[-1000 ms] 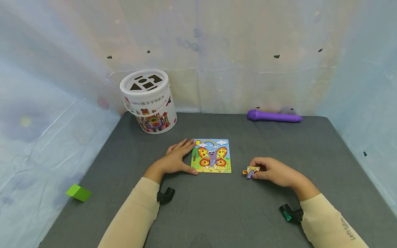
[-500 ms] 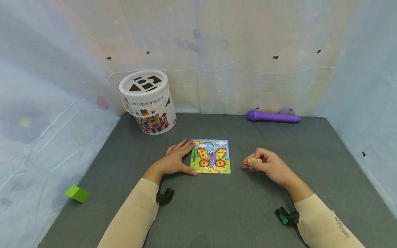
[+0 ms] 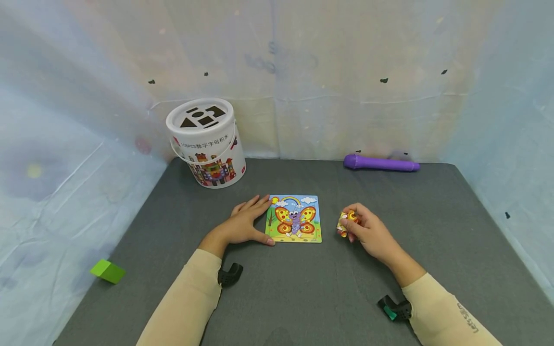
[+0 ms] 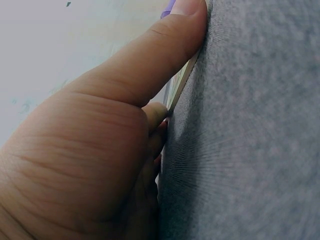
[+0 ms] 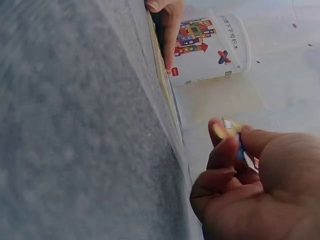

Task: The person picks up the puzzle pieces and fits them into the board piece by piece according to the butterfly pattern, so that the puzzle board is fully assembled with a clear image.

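Observation:
A square puzzle board [image 3: 295, 218] with a purple butterfly, a rainbow and clouds printed on it lies flat on the grey table. My left hand [image 3: 243, 224] rests along the board's left side, thumb and fingers spread, touching its edge. To the right of the board, my right hand [image 3: 369, 232] pinches small colourful puzzle pieces [image 3: 341, 225] above the table. In the right wrist view the pieces [image 5: 227, 129] show yellow, white and blue between thumb and fingers. How many there are is hard to tell, since the fingers cover part of them.
A white lidded bucket [image 3: 207, 144] with shape cut-outs in its lid stands at the back left. A purple microphone-shaped object [image 3: 381, 163] lies along the back edge. A green block [image 3: 108, 271] sits at the left edge. Pale hanging sheets surround the table.
My right hand has moved slightly up and left, turning the puzzle pieces in its fingers, so a different side of them faces up. The left hand and the board have stayed put.

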`<state>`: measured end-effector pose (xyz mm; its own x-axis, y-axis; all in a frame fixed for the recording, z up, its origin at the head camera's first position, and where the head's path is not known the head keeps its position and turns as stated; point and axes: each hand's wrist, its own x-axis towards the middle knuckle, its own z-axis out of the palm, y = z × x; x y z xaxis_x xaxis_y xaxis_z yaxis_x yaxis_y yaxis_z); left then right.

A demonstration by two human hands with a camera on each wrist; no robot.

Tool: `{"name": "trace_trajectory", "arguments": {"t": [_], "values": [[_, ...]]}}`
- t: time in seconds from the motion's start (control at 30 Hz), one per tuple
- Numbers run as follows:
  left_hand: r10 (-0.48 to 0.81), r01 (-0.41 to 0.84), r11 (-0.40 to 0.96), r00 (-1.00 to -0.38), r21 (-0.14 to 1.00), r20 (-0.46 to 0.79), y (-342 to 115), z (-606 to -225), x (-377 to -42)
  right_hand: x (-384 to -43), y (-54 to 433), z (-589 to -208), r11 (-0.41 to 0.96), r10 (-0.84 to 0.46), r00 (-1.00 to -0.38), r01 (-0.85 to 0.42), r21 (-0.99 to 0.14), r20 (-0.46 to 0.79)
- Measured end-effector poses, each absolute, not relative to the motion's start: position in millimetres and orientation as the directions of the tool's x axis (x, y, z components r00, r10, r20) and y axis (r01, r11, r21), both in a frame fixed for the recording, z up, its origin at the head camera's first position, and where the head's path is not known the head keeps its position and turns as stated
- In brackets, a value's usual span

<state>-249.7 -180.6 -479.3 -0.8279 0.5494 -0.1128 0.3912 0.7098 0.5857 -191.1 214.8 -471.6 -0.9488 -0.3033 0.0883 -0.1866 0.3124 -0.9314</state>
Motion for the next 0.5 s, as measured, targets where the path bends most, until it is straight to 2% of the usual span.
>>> {"name": "trace_trajectory", "arguments": {"t": [0.33, 0.5], "values": [[0.546, 0.391, 0.714, -0.83, 0.58, -0.113, -181, -482, -250, -188, 200, -475, 0.313, -0.296, -0.945, -0.231, -0.921, 0.137], [0.544, 0.392, 0.717, -0.832, 0.576, -0.111, -181, -481, -250, -190, 189, -475, 0.201, -0.324, -0.937, -0.202, -0.959, 0.129]]}}
